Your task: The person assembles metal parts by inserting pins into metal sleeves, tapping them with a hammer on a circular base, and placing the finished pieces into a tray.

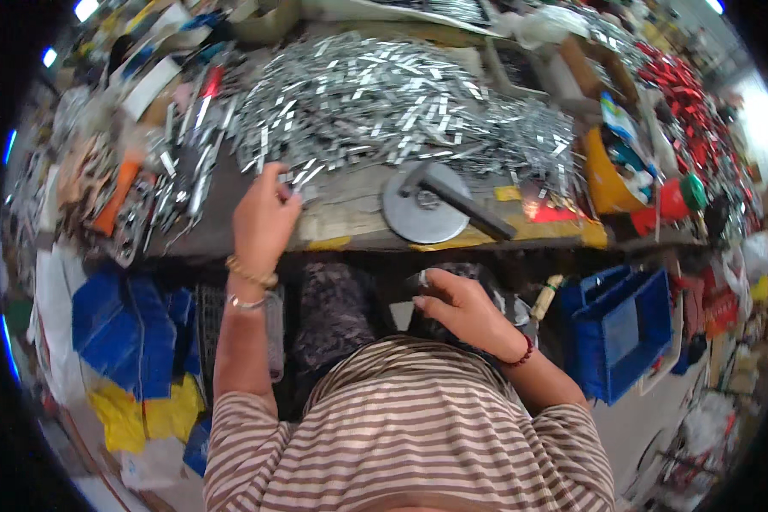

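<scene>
A broad heap of thin silver metal strips (358,94) covers the middle of the workbench. My left hand (263,218) is at the heap's near left edge, its fingers curled and the thumb bent in; what lies between them is too small to name. Over my lap, below the bench edge, my right hand (469,311) has its thumb and forefinger curled toward each other. A small pale bit shows at its fingertips, not clear enough to name. A hammer (461,205) lies across a round grey metal disc (405,213) on the bench, between the heap and the front edge.
An orange-handled tool (118,196) lies among loose tools at the left. On the right stand a yellow container (610,175) and a red container with a green lid (670,205). Blue crates (623,333) and blue bins (128,333) flank my legs. Red pieces (683,94) are heaped at far right.
</scene>
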`<action>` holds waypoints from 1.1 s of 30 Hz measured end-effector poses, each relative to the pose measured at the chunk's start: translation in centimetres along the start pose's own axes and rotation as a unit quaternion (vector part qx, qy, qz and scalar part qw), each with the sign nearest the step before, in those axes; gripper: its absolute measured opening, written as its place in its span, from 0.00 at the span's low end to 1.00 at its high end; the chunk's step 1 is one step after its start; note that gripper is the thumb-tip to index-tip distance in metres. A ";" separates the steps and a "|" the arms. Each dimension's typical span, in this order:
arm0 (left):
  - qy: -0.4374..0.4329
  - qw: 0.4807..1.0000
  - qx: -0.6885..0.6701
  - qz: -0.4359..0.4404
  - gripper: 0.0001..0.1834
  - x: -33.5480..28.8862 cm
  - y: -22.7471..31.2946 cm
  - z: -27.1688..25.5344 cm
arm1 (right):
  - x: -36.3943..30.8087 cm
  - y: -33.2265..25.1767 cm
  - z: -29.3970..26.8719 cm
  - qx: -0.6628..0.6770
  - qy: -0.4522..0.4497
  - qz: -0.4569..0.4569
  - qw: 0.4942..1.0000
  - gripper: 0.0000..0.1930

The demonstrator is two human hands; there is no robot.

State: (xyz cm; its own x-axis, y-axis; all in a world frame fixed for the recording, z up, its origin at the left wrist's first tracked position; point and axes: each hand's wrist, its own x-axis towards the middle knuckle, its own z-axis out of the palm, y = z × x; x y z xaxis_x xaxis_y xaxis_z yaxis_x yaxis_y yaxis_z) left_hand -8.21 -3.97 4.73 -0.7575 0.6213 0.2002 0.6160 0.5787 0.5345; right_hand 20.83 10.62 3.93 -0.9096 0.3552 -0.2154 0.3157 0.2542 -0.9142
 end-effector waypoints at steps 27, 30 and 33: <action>-0.144 0.924 -0.350 0.045 0.08 -3.4 6.9 5.7 | 10.3 1.3 -12.6 -0.593 0.265 -0.175 0.740 0.04; -0.128 0.939 -0.306 0.084 0.08 -3.5 7.0 5.5 | 8.2 0.8 -11.5 -0.546 0.276 -0.197 0.766 0.04; -0.107 0.951 -0.264 0.122 0.08 -3.6 6.7 6.1 | 6.0 -0.4 -9.4 -0.439 0.228 -0.216 0.842 0.05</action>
State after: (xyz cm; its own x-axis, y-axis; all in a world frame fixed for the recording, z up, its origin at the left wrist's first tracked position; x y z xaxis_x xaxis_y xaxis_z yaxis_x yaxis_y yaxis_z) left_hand -0.08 0.87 2.57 -0.5100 0.8287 0.2306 0.5312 0.0926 0.8422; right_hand 17.80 21.05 6.28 -0.8561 0.3159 0.4091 0.2412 0.9442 -0.2244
